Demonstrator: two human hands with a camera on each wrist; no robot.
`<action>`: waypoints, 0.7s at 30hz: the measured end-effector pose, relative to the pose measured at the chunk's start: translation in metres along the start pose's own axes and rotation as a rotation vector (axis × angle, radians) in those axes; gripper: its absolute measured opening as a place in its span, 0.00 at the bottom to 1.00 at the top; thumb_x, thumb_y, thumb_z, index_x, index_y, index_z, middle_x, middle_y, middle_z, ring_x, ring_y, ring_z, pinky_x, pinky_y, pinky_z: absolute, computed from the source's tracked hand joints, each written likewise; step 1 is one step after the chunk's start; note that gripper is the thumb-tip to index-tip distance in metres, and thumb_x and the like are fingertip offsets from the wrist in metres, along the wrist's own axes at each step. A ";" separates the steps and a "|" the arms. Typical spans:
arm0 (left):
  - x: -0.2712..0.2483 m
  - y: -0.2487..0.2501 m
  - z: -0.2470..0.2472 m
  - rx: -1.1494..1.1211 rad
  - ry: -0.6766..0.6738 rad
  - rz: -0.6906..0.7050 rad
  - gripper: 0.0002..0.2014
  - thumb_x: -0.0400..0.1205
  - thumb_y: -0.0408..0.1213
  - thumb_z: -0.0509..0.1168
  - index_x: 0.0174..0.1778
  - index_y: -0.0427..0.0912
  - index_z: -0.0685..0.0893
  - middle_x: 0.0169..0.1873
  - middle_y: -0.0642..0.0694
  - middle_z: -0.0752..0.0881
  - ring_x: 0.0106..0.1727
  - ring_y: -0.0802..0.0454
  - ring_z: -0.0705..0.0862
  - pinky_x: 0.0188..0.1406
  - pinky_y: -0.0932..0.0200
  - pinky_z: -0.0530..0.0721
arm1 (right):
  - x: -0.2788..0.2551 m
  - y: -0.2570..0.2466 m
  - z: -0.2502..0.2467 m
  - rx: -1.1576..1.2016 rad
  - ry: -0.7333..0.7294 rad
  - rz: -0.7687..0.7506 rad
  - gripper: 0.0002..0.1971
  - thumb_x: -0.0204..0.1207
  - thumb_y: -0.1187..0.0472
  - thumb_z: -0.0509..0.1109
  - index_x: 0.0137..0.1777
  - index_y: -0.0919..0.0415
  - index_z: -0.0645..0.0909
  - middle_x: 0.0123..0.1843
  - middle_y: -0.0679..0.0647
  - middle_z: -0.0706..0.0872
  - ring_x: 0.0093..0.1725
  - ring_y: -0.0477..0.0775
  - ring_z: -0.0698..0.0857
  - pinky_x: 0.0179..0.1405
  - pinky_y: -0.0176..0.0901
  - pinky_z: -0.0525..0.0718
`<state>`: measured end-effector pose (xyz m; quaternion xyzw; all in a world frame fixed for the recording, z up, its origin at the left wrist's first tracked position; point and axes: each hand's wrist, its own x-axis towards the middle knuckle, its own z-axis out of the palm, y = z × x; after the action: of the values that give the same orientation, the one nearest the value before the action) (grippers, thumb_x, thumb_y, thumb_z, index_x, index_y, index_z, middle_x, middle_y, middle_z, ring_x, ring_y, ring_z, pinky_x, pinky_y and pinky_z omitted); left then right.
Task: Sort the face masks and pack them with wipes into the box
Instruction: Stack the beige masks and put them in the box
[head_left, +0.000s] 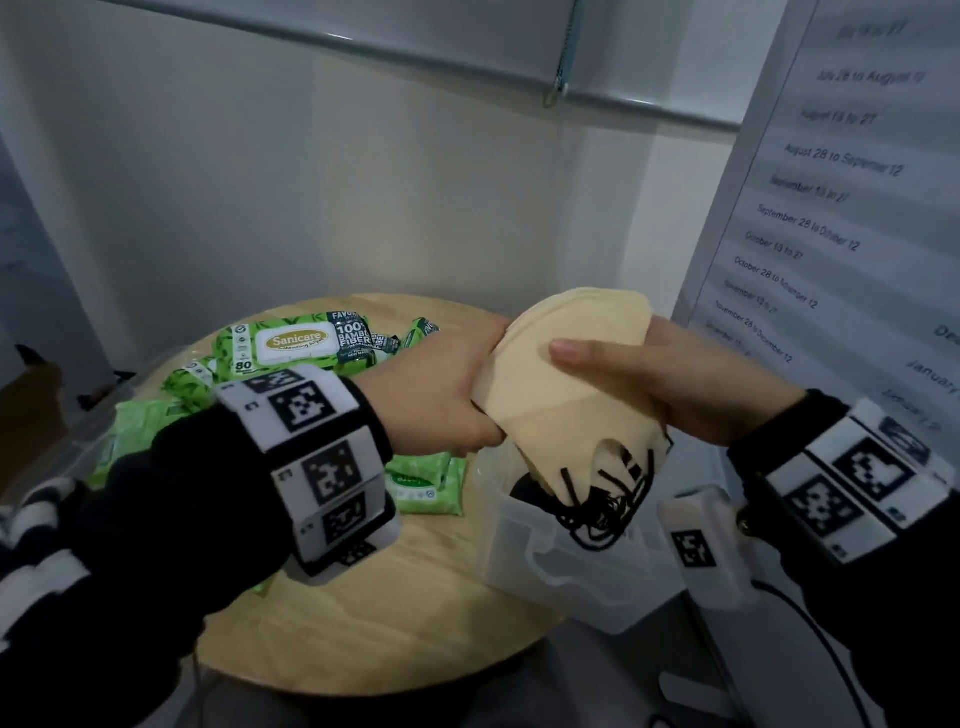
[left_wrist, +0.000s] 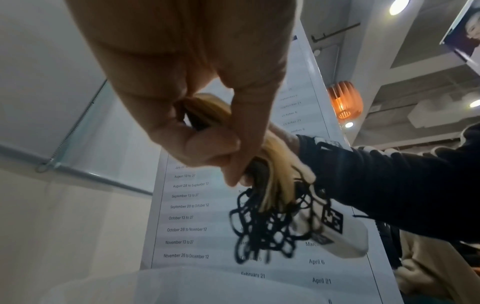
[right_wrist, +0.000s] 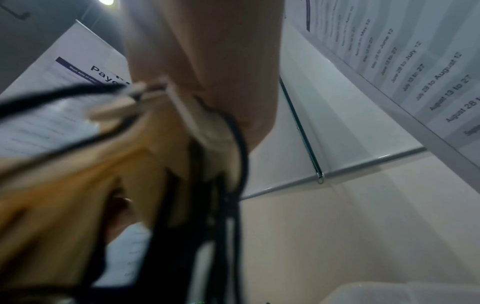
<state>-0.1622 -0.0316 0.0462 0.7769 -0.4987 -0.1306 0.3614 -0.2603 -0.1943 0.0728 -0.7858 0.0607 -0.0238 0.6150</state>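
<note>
A stack of beige face masks (head_left: 566, 374) with black ear loops (head_left: 602, 499) is held upright between both hands above the round wooden table (head_left: 395, 613). My left hand (head_left: 441, 384) grips the stack's left edge, fingers curled round it (left_wrist: 207, 148). My right hand (head_left: 691, 384) grips the right side, thumb laid across the front. The loops (left_wrist: 270, 228) dangle over a clear plastic box (head_left: 561, 561) at the table's right edge. In the right wrist view the masks (right_wrist: 78, 185) fill the left, blurred. Green wipe packs (head_left: 296, 343) lie behind my left hand.
More green wipe packs (head_left: 426, 483) lie beside the box and under my left wrist. A white board with printed dates (head_left: 831, 208) stands close on the right. A pale wall and a blind's rail (head_left: 415, 52) are behind the table.
</note>
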 end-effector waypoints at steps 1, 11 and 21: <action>0.000 -0.001 -0.001 -0.017 -0.013 -0.007 0.26 0.72 0.23 0.69 0.64 0.46 0.73 0.36 0.52 0.83 0.24 0.60 0.82 0.28 0.58 0.86 | -0.001 0.001 -0.002 0.008 -0.014 0.010 0.15 0.75 0.64 0.68 0.62 0.59 0.81 0.54 0.53 0.91 0.51 0.47 0.89 0.43 0.36 0.87; -0.003 0.000 0.002 -0.055 -0.003 0.020 0.29 0.72 0.30 0.72 0.67 0.49 0.72 0.41 0.56 0.85 0.35 0.64 0.86 0.37 0.64 0.85 | -0.003 0.005 0.002 0.055 -0.018 -0.006 0.15 0.75 0.70 0.67 0.62 0.65 0.80 0.50 0.53 0.91 0.48 0.48 0.90 0.39 0.36 0.86; 0.003 -0.001 0.015 -0.046 0.148 0.057 0.45 0.66 0.30 0.77 0.76 0.48 0.62 0.56 0.54 0.82 0.55 0.56 0.82 0.49 0.71 0.79 | -0.007 -0.007 0.005 0.033 -0.148 -0.011 0.15 0.69 0.72 0.68 0.56 0.60 0.81 0.42 0.51 0.90 0.41 0.45 0.89 0.35 0.35 0.86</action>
<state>-0.1683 -0.0403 0.0350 0.7614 -0.4894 -0.0737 0.4187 -0.2662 -0.1870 0.0787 -0.7757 0.0104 0.0297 0.6304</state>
